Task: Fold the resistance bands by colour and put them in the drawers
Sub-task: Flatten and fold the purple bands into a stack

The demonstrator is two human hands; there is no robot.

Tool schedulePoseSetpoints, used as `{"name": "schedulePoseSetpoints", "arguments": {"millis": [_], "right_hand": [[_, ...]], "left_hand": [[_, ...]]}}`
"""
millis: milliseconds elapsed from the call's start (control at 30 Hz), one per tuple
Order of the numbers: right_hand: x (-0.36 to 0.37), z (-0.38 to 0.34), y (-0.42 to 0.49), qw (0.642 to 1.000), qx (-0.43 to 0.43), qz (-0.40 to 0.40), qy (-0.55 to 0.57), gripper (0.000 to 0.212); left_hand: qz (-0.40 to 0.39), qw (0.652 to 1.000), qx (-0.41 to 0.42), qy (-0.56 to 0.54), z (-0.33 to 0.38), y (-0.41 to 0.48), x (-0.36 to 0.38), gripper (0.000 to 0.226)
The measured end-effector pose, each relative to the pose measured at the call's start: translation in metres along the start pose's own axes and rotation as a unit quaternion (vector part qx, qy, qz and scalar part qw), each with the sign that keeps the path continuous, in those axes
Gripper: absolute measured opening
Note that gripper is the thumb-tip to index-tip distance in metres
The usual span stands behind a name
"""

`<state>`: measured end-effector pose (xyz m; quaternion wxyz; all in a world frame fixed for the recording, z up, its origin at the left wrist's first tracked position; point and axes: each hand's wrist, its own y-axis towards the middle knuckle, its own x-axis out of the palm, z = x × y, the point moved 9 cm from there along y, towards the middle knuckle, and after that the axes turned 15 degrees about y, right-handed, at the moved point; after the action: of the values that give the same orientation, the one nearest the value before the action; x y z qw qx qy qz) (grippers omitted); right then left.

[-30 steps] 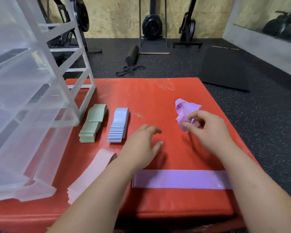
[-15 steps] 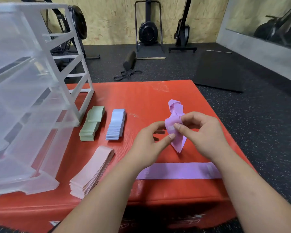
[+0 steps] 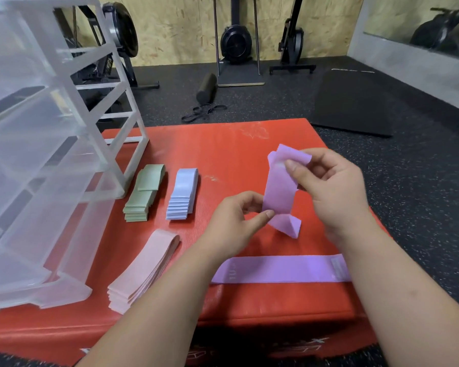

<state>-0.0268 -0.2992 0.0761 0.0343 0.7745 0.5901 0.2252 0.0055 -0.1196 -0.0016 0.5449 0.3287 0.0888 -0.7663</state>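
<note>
A purple resistance band [image 3: 280, 189] hangs above the red mat [image 3: 223, 149], held between both hands. My right hand [image 3: 331, 186] pinches its upper end. Its lower part is pinched by my left hand [image 3: 236, 221], and a loose tail droops below. A second purple band [image 3: 281, 268] lies flat across the mat in front of me. Folded stacks lie to the left: green [image 3: 143, 193], light blue [image 3: 182, 194] and pink [image 3: 143, 268]. The clear plastic drawer unit [image 3: 45, 165] stands at the mat's left, its drawers pulled out.
The mat's front edge [image 3: 249, 324] is close to me. Beyond the mat lie a black foam roller [image 3: 206, 87], a tangled black band [image 3: 203, 112] and a black floor mat [image 3: 353, 102]. Exercise machines stand against the wooden back wall.
My right hand lifted the crumpled purple band off the mat. My left hand came over and took its lower part. The band is now stretched out longer between both hands.
</note>
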Motion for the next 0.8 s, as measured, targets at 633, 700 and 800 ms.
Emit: {"name": "schedulePoseSetpoints", "arguments": {"millis": [633, 700, 800], "right_hand": [[-0.125, 0.029, -0.024, 0.961, 0.138, 0.23, 0.066, 0.025], [-0.138, 0.037, -0.032, 0.954, 0.168, 0.238, 0.064, 0.026], [-0.15, 0.038, -0.044, 0.949, 0.188, 0.246, 0.065, 0.025]], "left_hand": [[-0.029, 0.999, -0.046, 0.0, -0.003, -0.01, -0.023, 0.008], [-0.088, 0.995, -0.052, 0.008, -0.005, -0.016, -0.02, 0.015], [-0.183, 0.98, -0.076, -0.002, -0.015, -0.031, -0.014, 0.027]]}}
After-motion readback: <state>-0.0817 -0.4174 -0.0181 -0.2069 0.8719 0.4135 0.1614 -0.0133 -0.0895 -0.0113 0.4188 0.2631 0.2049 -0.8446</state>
